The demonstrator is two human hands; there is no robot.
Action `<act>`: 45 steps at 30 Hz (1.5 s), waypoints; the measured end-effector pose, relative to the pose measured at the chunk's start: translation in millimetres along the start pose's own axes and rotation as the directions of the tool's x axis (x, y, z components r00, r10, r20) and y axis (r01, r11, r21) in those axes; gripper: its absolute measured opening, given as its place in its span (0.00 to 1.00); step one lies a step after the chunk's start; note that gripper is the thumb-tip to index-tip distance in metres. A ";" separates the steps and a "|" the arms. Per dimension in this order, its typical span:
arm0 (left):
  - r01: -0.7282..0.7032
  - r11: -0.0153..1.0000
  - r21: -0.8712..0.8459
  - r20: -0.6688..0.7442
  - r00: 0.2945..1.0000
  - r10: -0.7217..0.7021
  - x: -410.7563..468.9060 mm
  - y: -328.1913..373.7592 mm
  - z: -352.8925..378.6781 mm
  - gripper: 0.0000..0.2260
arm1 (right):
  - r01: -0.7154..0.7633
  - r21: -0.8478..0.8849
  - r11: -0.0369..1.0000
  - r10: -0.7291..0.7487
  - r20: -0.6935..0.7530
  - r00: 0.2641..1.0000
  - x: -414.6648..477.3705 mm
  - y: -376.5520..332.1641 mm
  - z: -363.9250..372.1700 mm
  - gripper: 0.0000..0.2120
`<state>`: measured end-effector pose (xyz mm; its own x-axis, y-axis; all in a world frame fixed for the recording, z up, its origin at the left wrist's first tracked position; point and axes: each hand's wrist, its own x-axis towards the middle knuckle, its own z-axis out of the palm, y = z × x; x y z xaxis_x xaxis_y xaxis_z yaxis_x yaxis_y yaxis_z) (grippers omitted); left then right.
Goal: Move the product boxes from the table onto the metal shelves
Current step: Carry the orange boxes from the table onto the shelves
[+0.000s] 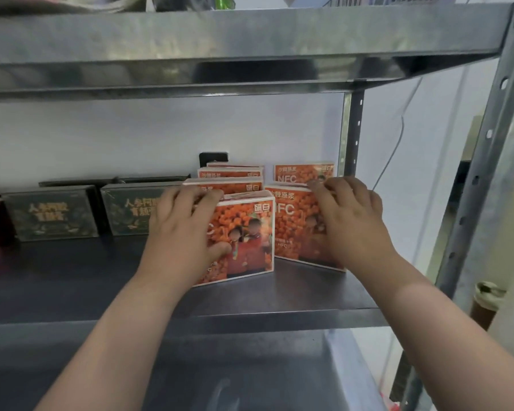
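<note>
Boxes [294, 174] orange, white-edged, upright; L hand [182, 232] grips left box [251, 232], R hand [355, 221] right box [297, 232].

On the metal shelf [72, 280], two rows of NFC boxes stand upright at the right end, side by side, each running back toward the wall. The left hand [181, 232] holds the left front box [247, 232], and the right hand [350, 221] holds the right front box [297, 229]. Further left, two ginseng boxes [51, 215] stand side by side. An upper shelf [220, 40] lies above.
</note>
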<state>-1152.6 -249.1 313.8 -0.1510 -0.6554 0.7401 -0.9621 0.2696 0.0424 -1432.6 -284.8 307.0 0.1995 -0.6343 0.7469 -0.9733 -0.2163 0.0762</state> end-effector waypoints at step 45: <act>0.025 0.969 -0.247 -0.234 0.969 -0.085 -11.9 -9.8 42.2 0.27 | -0.211 -0.007 0.977 0.208 0.205 0.956 65.9 30.1 98.8 0.46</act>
<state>-1151.0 -273.7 276.3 -0.0117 -0.4924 0.8703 -0.8797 0.4188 0.2252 -1437.6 -406.5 293.3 0.0111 -0.8036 0.5951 -0.9943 -0.0721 -0.0788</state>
